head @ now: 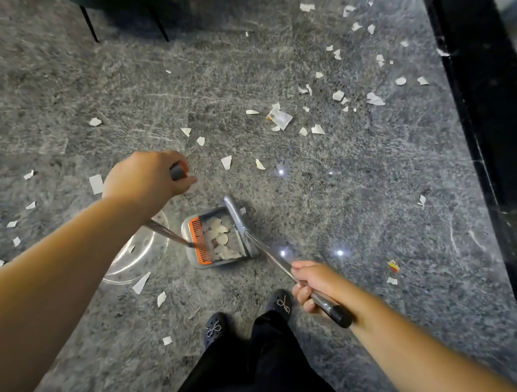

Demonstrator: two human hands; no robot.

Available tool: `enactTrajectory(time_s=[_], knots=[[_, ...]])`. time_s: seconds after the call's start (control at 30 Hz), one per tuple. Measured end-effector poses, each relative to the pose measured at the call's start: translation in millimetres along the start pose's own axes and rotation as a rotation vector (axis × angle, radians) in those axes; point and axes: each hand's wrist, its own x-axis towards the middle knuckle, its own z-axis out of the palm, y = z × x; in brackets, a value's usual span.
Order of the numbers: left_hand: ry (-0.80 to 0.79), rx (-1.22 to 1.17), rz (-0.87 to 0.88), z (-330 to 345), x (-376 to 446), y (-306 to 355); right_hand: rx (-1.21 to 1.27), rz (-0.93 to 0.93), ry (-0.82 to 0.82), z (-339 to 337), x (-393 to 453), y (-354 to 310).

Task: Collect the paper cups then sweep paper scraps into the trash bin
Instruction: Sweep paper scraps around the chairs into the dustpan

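I see a grey stone floor (pixel 358 203) strewn with paper scraps (pixel 375 99). My left hand (pixel 147 177) grips the dustpan (pixel 213 238) handle, my right hand (pixel 312 285) the broom handle (pixel 330 308). I judge sweeping underway; remaining scraps need gathering. No trash bin or cups in view

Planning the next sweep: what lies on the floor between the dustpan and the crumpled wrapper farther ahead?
In the head view, two loose paper scraps lie between the dustpan and the wrapper.
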Motion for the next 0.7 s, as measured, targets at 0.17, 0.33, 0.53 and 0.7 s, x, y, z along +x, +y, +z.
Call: enactTrajectory(time_s=[0.17, 0.33, 0.53, 0.7], knots=[[0.022, -0.038, -0.013, -16, -21, -35, 0.017, -0.063, 0.073, 5, -15, 13], [0.047, -0.045, -0.003, -31, -35, -61, 0.018, -0.096, 0.142, 13, -10, 19], [0.007, -0.040, -0.047, -22, -45, -79, 0.008, -0.093, 0.152, 24, 18, 15], [-0.063, 0.013, -0.051, -8, -43, -75, -0.035, -0.064, 0.135, 44, 39, 13]])
